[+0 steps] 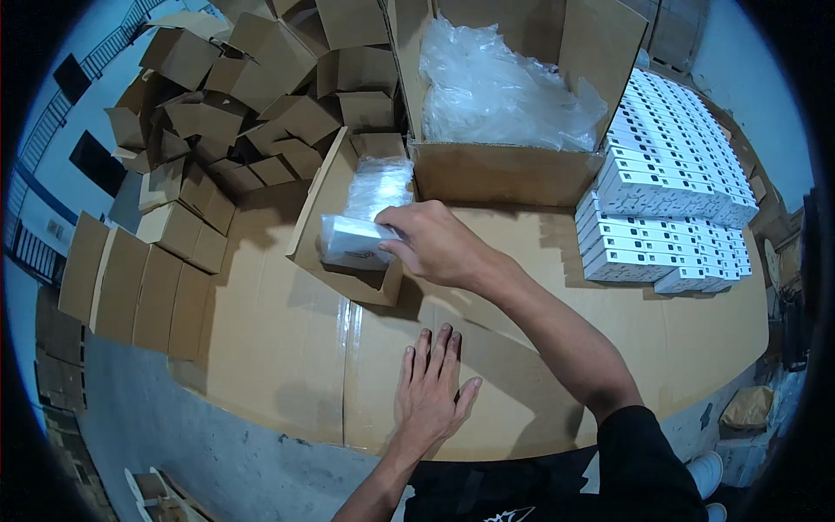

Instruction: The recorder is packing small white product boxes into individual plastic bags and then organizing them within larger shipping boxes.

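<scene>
My right hand [432,243] reaches over an open cardboard carton [314,209] and pinches a small white box in a clear plastic sleeve [352,242] at the carton's near end. Behind it in the same carton stands a row of similar plastic-wrapped packs [381,184]. My left hand [430,386] lies flat on the cardboard-covered table [287,383], its fingers stretched forward and holding nothing. The near wall of the carton hides the lower part of the sleeved box.
A large open box [504,174] of clear plastic bags [496,83] stands at the back. Stacked white boxes [661,187] fill the right side. Open brown cartons [252,113] pile up at the back left, with more cartons [148,283] along the left edge.
</scene>
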